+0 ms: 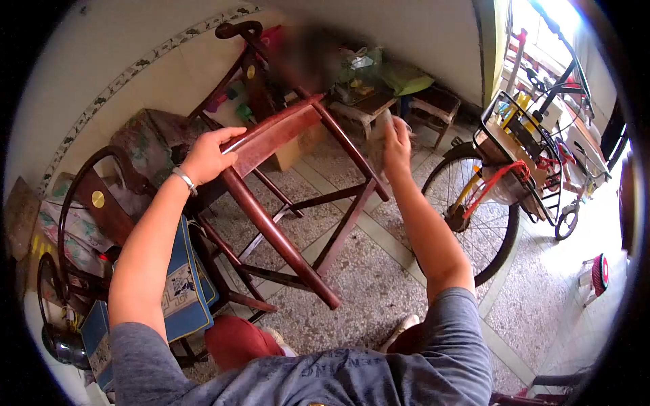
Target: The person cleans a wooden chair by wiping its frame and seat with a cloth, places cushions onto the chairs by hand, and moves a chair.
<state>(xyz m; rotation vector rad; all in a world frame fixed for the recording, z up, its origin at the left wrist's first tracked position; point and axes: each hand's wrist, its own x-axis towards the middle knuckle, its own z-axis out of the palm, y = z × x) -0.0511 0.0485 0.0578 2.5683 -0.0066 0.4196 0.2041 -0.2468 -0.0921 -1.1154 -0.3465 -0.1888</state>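
A dark reddish-brown wooden chair (pixel 271 237) is tilted in front of me, its legs slanting toward me and to the right. My left hand (pixel 206 157) grips the near left corner of its seat frame, thumb and fingers around the edge. To the right of the chair, my right hand (pixel 397 150) is raised, apart from the seat. Its fingers are closed around something small and pale, blurred and partly hidden. The chair's curved top rail (pixel 238 28) is at the far end, by the wall.
Another wooden chair with a round brass emblem (pixel 98 199) stands at left, with blue patterned cushions (pixel 181 291) near it. A bicycle (pixel 497 196) with a front basket stands at right. Low wooden stools (pixel 433 107) are at the back. A small red-topped stool (pixel 598 274) sits far right.
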